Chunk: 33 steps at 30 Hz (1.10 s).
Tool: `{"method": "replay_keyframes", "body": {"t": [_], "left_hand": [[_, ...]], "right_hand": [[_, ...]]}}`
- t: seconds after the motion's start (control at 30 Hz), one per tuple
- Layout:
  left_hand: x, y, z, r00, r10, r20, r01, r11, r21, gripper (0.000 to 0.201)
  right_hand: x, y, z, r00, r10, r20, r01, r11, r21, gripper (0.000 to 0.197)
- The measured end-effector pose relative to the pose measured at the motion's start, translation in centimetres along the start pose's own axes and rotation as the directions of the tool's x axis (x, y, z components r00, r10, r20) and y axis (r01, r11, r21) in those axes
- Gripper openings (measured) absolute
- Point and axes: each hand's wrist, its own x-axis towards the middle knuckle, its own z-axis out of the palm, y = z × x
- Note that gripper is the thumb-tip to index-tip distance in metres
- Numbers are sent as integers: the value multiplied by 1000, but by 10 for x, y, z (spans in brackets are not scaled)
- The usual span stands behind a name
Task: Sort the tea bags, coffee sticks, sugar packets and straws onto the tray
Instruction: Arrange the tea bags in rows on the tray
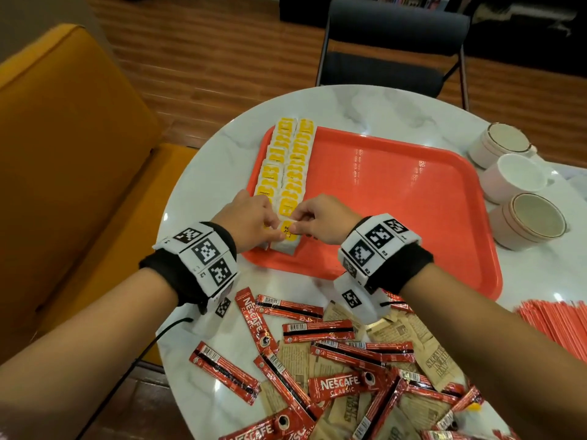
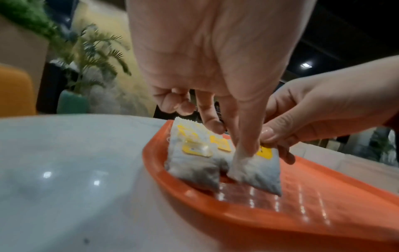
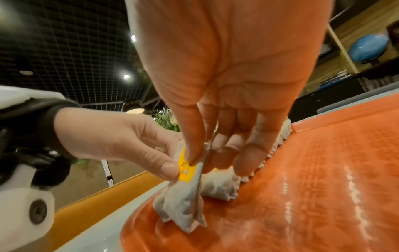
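Note:
An orange tray [image 1: 397,198] lies on the round marble table, with two rows of tea bags [image 1: 290,160] with yellow tags along its left edge. Both hands meet at the near end of the rows on one tea bag [image 1: 287,239]. My left hand [image 1: 273,228] pinches its left corner and tag, and my right hand [image 1: 295,223] pinches its top edge. The left wrist view shows this tea bag [image 2: 257,172] tilted, its lower end on the tray [image 2: 259,226]. In the right wrist view the bag [image 3: 183,208] hangs crumpled from my right hand [image 3: 198,158].
Red coffee sticks [image 1: 336,385] and brown sugar packets [image 1: 409,335] lie mixed on the near part of the table. Red-wrapped straws [image 1: 552,319] lie at the right edge. Three white cups [image 1: 521,179] stand right of the tray. A black chair [image 1: 390,49] is across the table and an orange seat [image 1: 63,154] on the left.

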Motion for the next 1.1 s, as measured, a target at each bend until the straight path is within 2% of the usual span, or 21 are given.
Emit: {"method": "replay_keyframes", "body": {"t": [0.07,0.17,0.3,0.53,0.73,0.87,1.1], "left_hand": [[3,-2,-1,999,-17,-33,19,997,73,24],[6,-1,-5,992,-69,-109,78,994,81,25],[9,5,-8,988,-102,-118,123,975,186,34],[18,10,-1,990,-73,-123,108,945,310,45],[24,12,5,988,-55,-144,106,919,379,50],[25,13,5,988,-49,-148,105,913,395,49],[14,20,-1,991,-30,-134,81,917,390,46]], "right_hand": [[5,-2,2,1000,20,-9,-20,997,-73,26],[14,-3,5,997,47,-56,-53,992,-118,24],[24,-5,3,991,84,-106,-100,983,-152,18],[31,-2,-3,988,93,-127,-111,984,-143,11],[34,2,-2,983,76,-168,-93,991,-97,15],[33,4,-4,976,89,-200,-106,991,-76,26],[0,9,-26,971,107,-213,-129,987,-91,24]]}}
